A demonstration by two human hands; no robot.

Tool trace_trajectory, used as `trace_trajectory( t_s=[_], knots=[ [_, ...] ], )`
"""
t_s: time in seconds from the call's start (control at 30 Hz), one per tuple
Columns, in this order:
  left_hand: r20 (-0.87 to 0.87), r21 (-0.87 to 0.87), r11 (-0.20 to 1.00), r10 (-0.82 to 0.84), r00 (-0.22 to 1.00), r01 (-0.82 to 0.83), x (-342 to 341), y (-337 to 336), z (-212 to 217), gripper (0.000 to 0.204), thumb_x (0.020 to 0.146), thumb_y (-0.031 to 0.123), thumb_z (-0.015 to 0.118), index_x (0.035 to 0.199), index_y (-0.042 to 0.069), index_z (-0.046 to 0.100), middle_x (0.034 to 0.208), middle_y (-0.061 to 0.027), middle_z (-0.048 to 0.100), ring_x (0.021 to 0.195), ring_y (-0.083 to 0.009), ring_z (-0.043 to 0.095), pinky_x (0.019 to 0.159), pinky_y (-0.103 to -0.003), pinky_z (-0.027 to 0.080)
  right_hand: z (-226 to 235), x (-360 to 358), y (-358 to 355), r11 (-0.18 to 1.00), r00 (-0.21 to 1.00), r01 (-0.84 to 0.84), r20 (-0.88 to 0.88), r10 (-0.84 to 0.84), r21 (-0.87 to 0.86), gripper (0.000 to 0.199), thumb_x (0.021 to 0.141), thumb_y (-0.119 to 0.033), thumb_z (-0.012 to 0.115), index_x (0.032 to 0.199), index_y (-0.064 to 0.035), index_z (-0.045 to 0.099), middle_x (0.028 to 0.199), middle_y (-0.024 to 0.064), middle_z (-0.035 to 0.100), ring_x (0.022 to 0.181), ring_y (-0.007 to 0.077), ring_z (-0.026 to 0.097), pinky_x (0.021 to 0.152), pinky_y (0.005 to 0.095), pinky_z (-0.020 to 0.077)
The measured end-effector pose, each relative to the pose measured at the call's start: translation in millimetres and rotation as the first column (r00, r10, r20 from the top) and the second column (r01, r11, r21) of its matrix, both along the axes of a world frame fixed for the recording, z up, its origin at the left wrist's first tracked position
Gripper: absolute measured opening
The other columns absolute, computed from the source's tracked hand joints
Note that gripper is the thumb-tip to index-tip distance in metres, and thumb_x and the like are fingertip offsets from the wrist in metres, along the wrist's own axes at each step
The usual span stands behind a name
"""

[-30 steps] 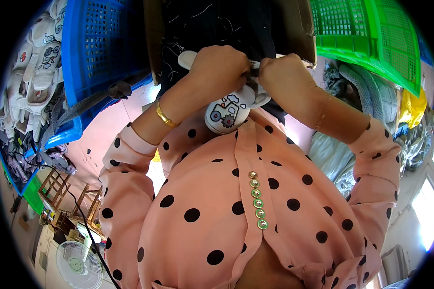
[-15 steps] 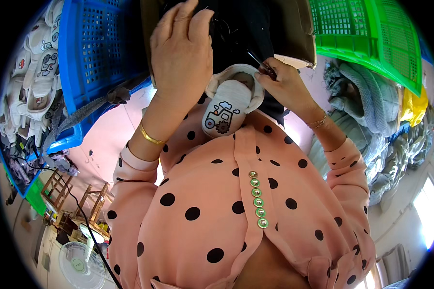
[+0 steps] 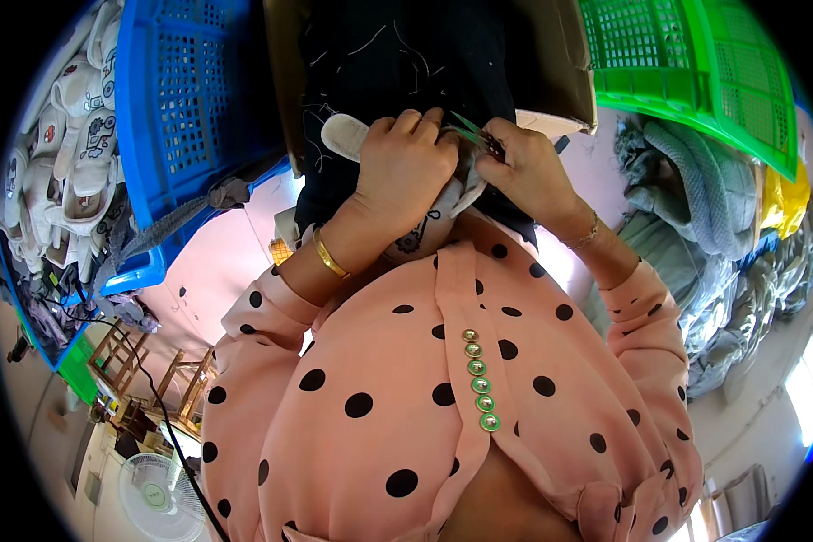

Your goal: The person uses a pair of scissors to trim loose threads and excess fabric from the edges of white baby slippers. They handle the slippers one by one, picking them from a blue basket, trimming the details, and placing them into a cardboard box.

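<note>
A pale fabric child's shoe [image 3: 422,237] with a dark printed vehicle lies at my lap, its toe toward me. My left hand [image 3: 411,163] is closed over it, knuckles up, and covers most of it. From beyond the knuckles sticks out a pale, flat, rounded end like a sole [image 3: 344,136]; whether it belongs to this shoe or another piece, I cannot tell. Close on the right, my right hand [image 3: 528,172] grips small scissors [image 3: 472,131] with dark handles, blades pointing toward my left fingertips.
Beyond my hands is a cardboard box [image 3: 556,54] with dark cloth [image 3: 397,63] strewn with thread ends. A blue crate [image 3: 185,108] stands left, beside piled shoes [image 3: 86,149]. A green crate [image 3: 668,59] and grey bundled textiles [image 3: 696,194] are on the right. A fan [image 3: 158,492] sits lower left.
My left hand has come down and right from above the dark cloth onto the shoe, hiding its print. The right hand with the scissors has moved slightly; the pale rounded end now shows.
</note>
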State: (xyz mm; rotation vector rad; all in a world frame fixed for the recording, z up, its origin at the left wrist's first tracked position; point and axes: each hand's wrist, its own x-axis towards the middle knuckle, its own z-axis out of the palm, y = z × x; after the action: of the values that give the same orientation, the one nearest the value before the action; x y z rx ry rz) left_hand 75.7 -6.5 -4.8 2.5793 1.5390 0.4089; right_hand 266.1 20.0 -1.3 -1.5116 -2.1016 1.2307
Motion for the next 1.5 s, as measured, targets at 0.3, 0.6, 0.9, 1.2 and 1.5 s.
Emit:
trace_trajectory(
  t_s=[0.3, 0.6, 0.9, 1.2, 1.5],
  knots=[
    [0.594, -0.456, 0.887, 0.241, 0.767, 0.075, -24.7, 14.5, 10.7, 0.006, 0.083, 0.01, 0.068, 0.087, 0.005, 0.068, 0.113, -0.0092, 0.069, 0.104, -0.0186, 0.064, 0.09, -0.032, 0.051, 7.3, -9.5, -1.4, 0.998, 0.998, 0.039, -0.057, -0.036, 0.058, 0.014, 0.079, -0.01, 0.064, 0.08, 0.0014, 0.056, 0.066, 0.0192, 0.06, 0.063, 0.0364, 0.063, 0.057, 0.0393, 0.05],
    [0.193, 0.436, 0.743, 0.474, 0.859, -0.507, -84.3, 50.0, 72.9, 0.03, 0.092, 0.01, 0.065, 0.121, 0.007, 0.061, 0.123, -0.0159, 0.064, 0.116, -0.0272, 0.059, 0.099, -0.038, 0.046, 21.1, -5.7, -0.3, 0.982, 0.996, 0.09, -0.031, -0.086, 0.165, 0.014, 0.077, -0.009, 0.066, 0.082, 0.0003, 0.057, 0.066, 0.0172, 0.062, 0.061, 0.0344, 0.063, 0.055, 0.037, 0.0507],
    [0.279, -0.206, 0.97, -0.069, 0.958, 0.13, -46.2, 20.9, 66.4, 0.047, 0.071, 0.017, 0.079, 0.117, 0.014, 0.069, 0.119, -0.0007, 0.067, 0.107, -0.0233, 0.055, 0.093, -0.036, 0.042, 33.8, 0.8, 14.7, 0.934, 0.997, -0.008, 0.077, -0.021, 0.358, 0.019, 0.075, -0.01, 0.069, 0.087, -0.0025, 0.055, 0.064, 0.0128, 0.062, 0.058, 0.031, 0.064, 0.054, 0.0373, 0.0511],
    [0.306, 0.031, 0.972, -0.231, 0.924, 0.233, -31.7, -25.9, 12.1, 0.022, 0.063, 0.009, 0.073, 0.083, 0.01, 0.065, 0.091, -0.0023, 0.063, 0.078, -0.0218, 0.059, 0.068, -0.033, 0.049, 17.2, -0.6, -5.2, 0.955, 0.992, 0.075, 0.077, -0.101, 0.288, 0.034, 0.079, -0.018, 0.068, 0.106, -0.0019, 0.054, 0.068, 0.013, 0.065, 0.062, 0.0318, 0.067, 0.056, 0.0366, 0.0534],
    [0.55, 0.181, 0.982, -0.14, 0.823, 0.046, -39.9, -55.4, -8.3, 0.018, 0.066, 0.001, 0.07, 0.081, 0.006, 0.062, 0.085, -0.0058, 0.061, 0.07, -0.0236, 0.06, 0.059, -0.033, 0.051, 24.2, -25.7, -28.0, 0.98, 0.98, 0.194, -0.029, -0.195, -0.036, 0.057, 0.077, -0.027, 0.069, 0.124, 0.0023, 0.053, 0.077, 0.0182, 0.068, 0.07, 0.0332, 0.069, 0.065, 0.0373, 0.0558]
  ],
)
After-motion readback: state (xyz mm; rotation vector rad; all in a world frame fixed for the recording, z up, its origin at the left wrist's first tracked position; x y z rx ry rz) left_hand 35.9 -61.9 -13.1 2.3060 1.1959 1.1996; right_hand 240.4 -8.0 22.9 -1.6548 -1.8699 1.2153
